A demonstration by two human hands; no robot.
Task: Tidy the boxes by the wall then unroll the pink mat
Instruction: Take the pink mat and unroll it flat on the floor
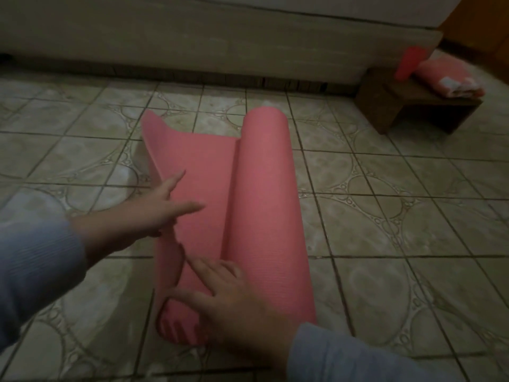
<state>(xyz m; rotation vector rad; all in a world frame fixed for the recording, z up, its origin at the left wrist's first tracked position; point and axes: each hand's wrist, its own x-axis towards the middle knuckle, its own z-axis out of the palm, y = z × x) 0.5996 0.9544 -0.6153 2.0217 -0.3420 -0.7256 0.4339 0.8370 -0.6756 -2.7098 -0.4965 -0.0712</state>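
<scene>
Pink mat: we see the pink mat [234, 216] on the tiled floor [385, 230], mostly rolled; the fat roll is its right part, and a short flap is spread to the left.
Free edge: the flap's left edge curls up off the floor, more so at the far end, so we judge it needs holding flat for the roll to travel away.
Left hand: our left hand [157, 208] lies at the mat's left edge, fingers straight and spread over the flap, a wide grip that clasps nothing; it looks to pin the loose end.
Right hand: our right hand [231, 301] is over the mat's near end, just left of the roll, fingers extended and loosely spread, holding nothing; we cannot tell whether it touches.
Stage: unrolling is barely begun by our reading; no boxes show here.
Beyond the mat: a low wooden bench [413, 106] stands far right of the mat, well apart, carrying a folded pink cloth [451, 78].
Furthest: a long pale base [192, 37] runs along behind the mat.
</scene>
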